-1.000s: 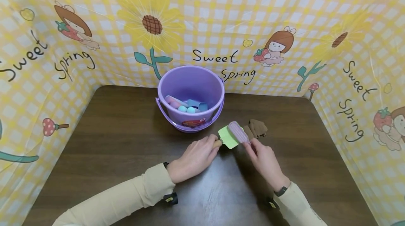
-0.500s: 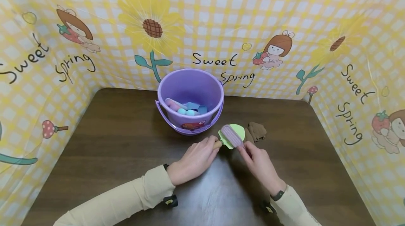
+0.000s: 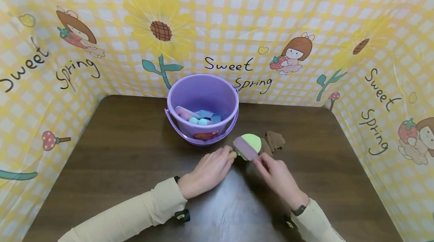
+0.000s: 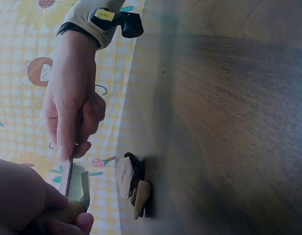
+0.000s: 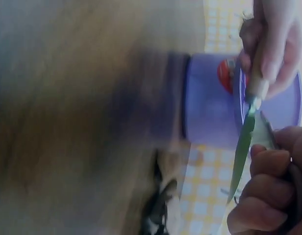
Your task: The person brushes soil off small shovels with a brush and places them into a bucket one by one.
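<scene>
My left hand [image 3: 206,171] grips the wooden handle [image 3: 232,156] of a small trowel with a pale green blade [image 3: 254,141]. In my right hand [image 3: 282,178], thumb and fingers pinch the end of a flat lilac tool [image 3: 245,148]. That tool lies across the blade's handle-side half and hides part of it; whether they touch is hard to tell. Seen in the right wrist view, the blade [image 5: 243,152] is held above the table, almost edge-on. From the left wrist, the lilac tool [image 4: 66,178] shows only as a thin strip.
Behind the hands stands a purple bucket [image 3: 203,87] with blue, pink and turquoise things inside, its handle [image 3: 176,129] hanging at the front. Brown folded cloth [image 3: 274,140] lies beyond the trowel on the dark wooden table [image 3: 129,151]. Yellow checked cloth [image 3: 217,27] surrounds the table.
My right hand has shifted slightly left, sliding the lilac tool across the blade from its outer part toward the handle. The blade's outer end now shows. My left hand stays nearly still.
</scene>
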Available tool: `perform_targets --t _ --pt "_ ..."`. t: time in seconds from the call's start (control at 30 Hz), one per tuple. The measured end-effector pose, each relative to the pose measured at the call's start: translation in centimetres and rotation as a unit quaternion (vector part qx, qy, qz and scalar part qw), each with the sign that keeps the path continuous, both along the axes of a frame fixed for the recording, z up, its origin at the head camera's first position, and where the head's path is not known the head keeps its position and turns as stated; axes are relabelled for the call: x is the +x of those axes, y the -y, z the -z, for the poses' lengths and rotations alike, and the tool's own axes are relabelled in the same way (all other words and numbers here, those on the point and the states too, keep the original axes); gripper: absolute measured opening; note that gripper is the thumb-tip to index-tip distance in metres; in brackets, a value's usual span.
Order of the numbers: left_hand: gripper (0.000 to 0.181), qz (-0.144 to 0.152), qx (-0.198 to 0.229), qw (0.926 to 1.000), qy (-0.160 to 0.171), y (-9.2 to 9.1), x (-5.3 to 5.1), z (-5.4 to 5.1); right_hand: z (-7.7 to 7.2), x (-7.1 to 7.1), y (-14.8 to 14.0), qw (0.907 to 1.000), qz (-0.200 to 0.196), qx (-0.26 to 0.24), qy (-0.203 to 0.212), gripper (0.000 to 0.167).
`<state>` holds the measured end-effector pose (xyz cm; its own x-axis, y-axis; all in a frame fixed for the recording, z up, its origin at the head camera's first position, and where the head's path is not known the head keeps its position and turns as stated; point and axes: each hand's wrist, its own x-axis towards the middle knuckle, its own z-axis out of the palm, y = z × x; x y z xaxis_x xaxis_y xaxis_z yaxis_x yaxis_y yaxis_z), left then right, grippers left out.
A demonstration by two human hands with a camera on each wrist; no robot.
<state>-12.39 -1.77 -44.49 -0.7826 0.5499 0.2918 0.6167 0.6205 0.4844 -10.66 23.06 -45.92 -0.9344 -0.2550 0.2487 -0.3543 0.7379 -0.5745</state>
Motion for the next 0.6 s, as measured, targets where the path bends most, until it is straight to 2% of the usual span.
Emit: perform_targets --t 0.1,0.23,0.3,0.4,0.47,0.6 --pt "0.007 0.001 -0.001 1.0000 -0.002 0.1 0.1 0.1 0.2 0.2 0.3 0.9999 -0.011 0.000 -0.004 0.016" --pt "0.005 0.010 0.006 0.9996 -0.026 0.2 0.1 0.2 0.3 -0.2 -0.4 0.9978 0.052 0.017 -0.038 0.019" --pt "0.005 0.012 0.011 0.9994 -0.032 0.2 0.1 0.3 0.2 -0.4 -0.8 0.9953 0.084 0.024 -0.041 0.020" --pt "0.006 0.012 0.011 0.9994 -0.031 0.2 0.1 0.5 0.0 -0.5 -1.1 0.9937 0.102 0.023 -0.040 0.020" --pt "0.005 0.008 0.007 0.9996 -0.026 0.1 0.0 0.5 0.0 -0.4 -0.9 0.9954 0.084 0.017 -0.044 0.019" --pt "0.009 -0.002 0.002 1.0000 -0.004 -0.1 0.0 0.5 0.2 0.2 0.0 0.9991 0.009 0.002 -0.041 0.017"
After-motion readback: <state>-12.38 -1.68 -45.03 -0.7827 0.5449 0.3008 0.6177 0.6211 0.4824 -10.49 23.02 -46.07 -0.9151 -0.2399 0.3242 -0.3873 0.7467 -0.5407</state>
